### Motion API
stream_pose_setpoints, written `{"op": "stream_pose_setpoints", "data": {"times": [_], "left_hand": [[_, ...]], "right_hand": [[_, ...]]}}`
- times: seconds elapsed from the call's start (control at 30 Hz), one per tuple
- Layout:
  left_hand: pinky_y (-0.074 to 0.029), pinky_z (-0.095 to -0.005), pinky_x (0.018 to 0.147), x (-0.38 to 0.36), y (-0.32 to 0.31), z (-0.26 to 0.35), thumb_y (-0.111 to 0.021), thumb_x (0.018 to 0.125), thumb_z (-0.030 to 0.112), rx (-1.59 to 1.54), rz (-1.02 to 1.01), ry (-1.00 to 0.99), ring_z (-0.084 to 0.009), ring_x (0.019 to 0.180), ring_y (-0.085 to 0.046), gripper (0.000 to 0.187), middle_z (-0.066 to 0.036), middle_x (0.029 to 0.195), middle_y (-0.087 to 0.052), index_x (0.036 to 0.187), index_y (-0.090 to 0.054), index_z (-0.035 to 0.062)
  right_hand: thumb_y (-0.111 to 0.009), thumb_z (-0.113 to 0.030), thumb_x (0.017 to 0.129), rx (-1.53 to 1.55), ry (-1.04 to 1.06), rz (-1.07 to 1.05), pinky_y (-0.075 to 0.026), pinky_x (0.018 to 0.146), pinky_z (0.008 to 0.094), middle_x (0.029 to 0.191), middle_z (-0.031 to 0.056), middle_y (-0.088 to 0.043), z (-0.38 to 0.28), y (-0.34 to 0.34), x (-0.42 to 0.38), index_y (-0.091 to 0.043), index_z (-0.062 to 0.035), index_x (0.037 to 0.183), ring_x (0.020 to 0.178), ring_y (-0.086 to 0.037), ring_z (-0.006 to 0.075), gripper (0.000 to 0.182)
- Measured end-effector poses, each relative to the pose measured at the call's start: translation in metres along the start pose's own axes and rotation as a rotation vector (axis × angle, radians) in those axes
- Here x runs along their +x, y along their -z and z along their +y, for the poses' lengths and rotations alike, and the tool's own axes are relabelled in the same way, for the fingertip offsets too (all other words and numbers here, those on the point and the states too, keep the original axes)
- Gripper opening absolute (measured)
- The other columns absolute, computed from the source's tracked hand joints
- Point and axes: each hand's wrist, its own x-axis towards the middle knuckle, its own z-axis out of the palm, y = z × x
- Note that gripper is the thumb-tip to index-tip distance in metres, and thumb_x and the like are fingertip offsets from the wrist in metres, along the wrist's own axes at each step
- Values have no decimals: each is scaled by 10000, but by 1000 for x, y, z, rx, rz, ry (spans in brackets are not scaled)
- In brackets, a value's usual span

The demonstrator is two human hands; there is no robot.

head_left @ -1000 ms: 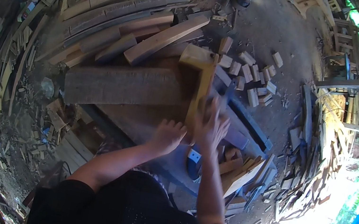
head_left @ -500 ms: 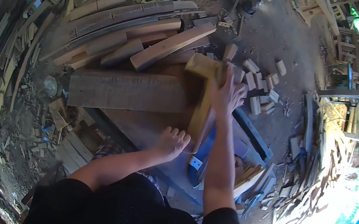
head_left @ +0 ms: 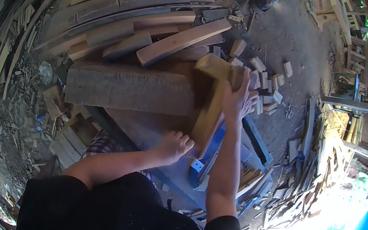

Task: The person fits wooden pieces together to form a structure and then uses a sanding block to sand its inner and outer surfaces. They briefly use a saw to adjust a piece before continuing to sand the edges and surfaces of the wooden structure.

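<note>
My right hand [head_left: 240, 98] is closed over a small brown wooden block [head_left: 237, 76], at the far end of a yellowish wooden piece [head_left: 208, 117]. That piece runs toward me and has a shorter arm [head_left: 212, 65] across its far end. My left hand [head_left: 175, 146] is curled with its knuckles up, close to the near end of the yellowish piece. Whatever its fingers hold, if anything, is hidden. A thick, rough-faced beam [head_left: 131, 91] lies left of the yellowish piece, on the worktop [head_left: 137, 129].
Sawn timbers [head_left: 180, 40] are stacked beyond the beam. Several small cut blocks [head_left: 268, 83] lie on the ground to the right. A blue object with a ruled strip [head_left: 208, 161] rests beside my right forearm. Scrap wood [head_left: 19, 100] covers the left side.
The view has shifted slightly. My right hand, blurred before, now shows more clearly over the block at the same end of the yellowish piece. My left hand stays in nearly the same place.
</note>
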Motion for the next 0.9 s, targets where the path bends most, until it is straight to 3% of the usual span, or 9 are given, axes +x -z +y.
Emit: {"op": "stream_pose_setpoints", "data": {"times": [0.07,0.1,0.3,0.4,0.5,0.6,0.7,0.77,0.9], "left_hand": [[-472,-370,683,-2,1,-1,-659,757,112,-11,19,-8,-231,809,-610,258,-73,880,-634,1012,-631,84],[-470,-369,676,-2,-5,-1,-662,761,120,-11,3,-3,-231,804,-610,264,-72,874,-633,1019,-632,78],[-461,-364,662,-4,-10,-4,-661,789,153,-109,114,-17,-230,782,-605,228,-68,856,-627,999,-637,66],[-460,-360,659,-2,-10,-7,-656,803,160,-111,125,-24,-230,772,-603,197,-66,852,-623,977,-640,69],[-462,-359,658,-5,-10,-8,-653,808,163,-88,111,-36,-233,774,-604,176,-68,844,-620,958,-640,70],[-465,-360,660,-6,-12,-10,-648,802,150,-73,98,-25,-238,784,-607,148,-71,829,-614,927,-634,72],[-465,-359,663,-3,-10,-8,-645,789,137,-14,69,-66,-239,779,-604,160,-71,827,-612,934,-637,71],[-459,-359,654,-1,-11,-5,-642,783,134,-16,72,-38,-238,764,-598,161,-72,826,-609,932,-632,73],[-453,-358,646,1,-9,-4,-641,787,144,-102,146,-7,-232,759,-592,146,-69,825,-605,915,-625,78]], "right_hand": [[-768,-414,808,49,-17,30,-393,890,624,1213,274,-480,0,2,6,-382,-389,1498,1136,-474,466,791],[-781,-416,794,-10,22,100,-393,891,626,1221,264,-480,3,4,-20,-399,-374,1496,1155,-467,473,801],[-772,-412,792,-157,35,-65,-402,894,604,1293,308,-406,37,30,-205,-405,-351,1517,1133,-459,499,815],[-782,-421,785,-127,14,-14,-406,889,588,1245,304,-444,27,21,-150,-412,-337,1514,1110,-476,489,822],[-790,-435,781,54,1,21,-413,898,562,1119,278,-513,12,1,-32,-392,-339,1513,1093,-508,475,838],[-761,-433,809,26,43,102,-406,903,598,1171,272,-489,2,-23,44,-372,-382,1514,1114,-491,490,807],[-749,-427,820,48,86,85,-386,928,613,1210,277,-473,11,-8,-5,-357,-375,1525,1124,-479,494,808],[-742,-417,830,70,-3,-78,-382,944,610,1242,306,-446,22,18,-81,-345,-353,1538,1129,-466,499,814],[-738,-416,832,-42,51,-85,-366,939,602,1256,340,-405,50,31,-211,-336,-306,1551,1123,-438,498,832]]}}
